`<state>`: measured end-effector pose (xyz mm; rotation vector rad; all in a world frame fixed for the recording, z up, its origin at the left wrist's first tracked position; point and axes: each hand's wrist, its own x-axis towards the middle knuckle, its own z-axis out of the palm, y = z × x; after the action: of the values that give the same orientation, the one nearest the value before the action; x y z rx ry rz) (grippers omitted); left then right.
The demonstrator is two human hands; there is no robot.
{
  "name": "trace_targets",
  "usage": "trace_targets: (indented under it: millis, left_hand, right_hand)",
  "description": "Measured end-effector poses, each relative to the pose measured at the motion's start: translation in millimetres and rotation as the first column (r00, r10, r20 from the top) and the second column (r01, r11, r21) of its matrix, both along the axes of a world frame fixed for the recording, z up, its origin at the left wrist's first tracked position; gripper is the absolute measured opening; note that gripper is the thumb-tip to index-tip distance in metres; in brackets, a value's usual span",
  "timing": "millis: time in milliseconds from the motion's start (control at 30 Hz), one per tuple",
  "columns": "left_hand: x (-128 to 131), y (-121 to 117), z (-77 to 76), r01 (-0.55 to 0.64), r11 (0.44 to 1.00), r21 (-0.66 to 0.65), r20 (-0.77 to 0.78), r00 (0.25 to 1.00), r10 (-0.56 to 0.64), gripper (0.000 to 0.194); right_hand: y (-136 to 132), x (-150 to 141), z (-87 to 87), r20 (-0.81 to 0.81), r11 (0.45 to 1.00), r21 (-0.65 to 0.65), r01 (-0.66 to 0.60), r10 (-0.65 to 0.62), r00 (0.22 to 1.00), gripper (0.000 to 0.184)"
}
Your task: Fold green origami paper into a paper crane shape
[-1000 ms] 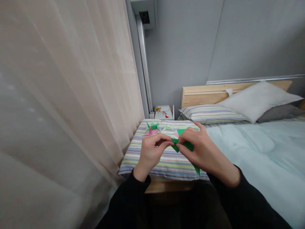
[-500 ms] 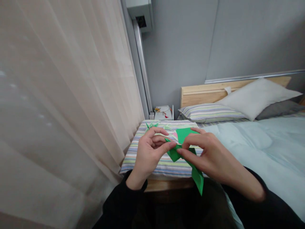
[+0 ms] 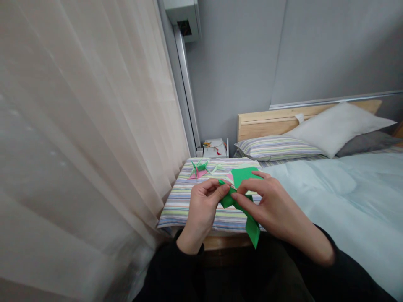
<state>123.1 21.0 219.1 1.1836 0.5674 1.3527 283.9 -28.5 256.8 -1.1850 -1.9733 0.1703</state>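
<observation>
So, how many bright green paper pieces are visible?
3 distinct: a folded piece held by the left hand and right hand, a flat sheet beyond them, and a folded shape farther left on the striped fabric. More may be hidden.

A bedroom, shown by the pale wooden headboard [image 3: 264, 123], white cloth pillow [image 3: 341, 128] and light-blue fabric quilt [image 3: 349, 201] at the frame's right, and the long beige pleated curtain [image 3: 103, 109] at its left.

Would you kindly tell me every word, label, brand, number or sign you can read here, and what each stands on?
No text can be read.
The held paper shows no lettering.
The small items on the nightstand and the wall box opening are too small to tell.
</observation>
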Motion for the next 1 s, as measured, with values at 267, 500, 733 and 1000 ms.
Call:
trace_targets:
  millis: [267,500,733,1000]
  left_hand:
    - [-4.1,-17.3,6.6,-0.065,0.998,-0.022,0.017,0.998,0.066,0.021]
    - [-14.4,-38.2,13.1,-0.112,0.994,-0.006,-0.018,0.994,0.111,0.022]
    - [-21.0,-53.8,20.2,-0.099,0.995,0.018,0.011,0.995,0.099,0.018]
    - [-20.2,-65.0,17.2,-0.058,0.992,0.115,0.028,0.998,0.055,0.007]
  right_hand:
    - [-10.4,-9.8,3.8,-0.069,1.0,-0.012,-0.021,0.021,0.997,0.023]
    - [-29.7,-21.6,3.6,-0.143,0.999,0.012,-0.034,0.035,0.989,0.023]
    - [-41.2,-24.4,11.2,-0.205,1.0,-0.027,0.006,-0.011,0.979,0.008]
    - [-52.6,-21.7,8.4,-0.129,0.994,0.081,-0.075,0.085,0.988,0.014]
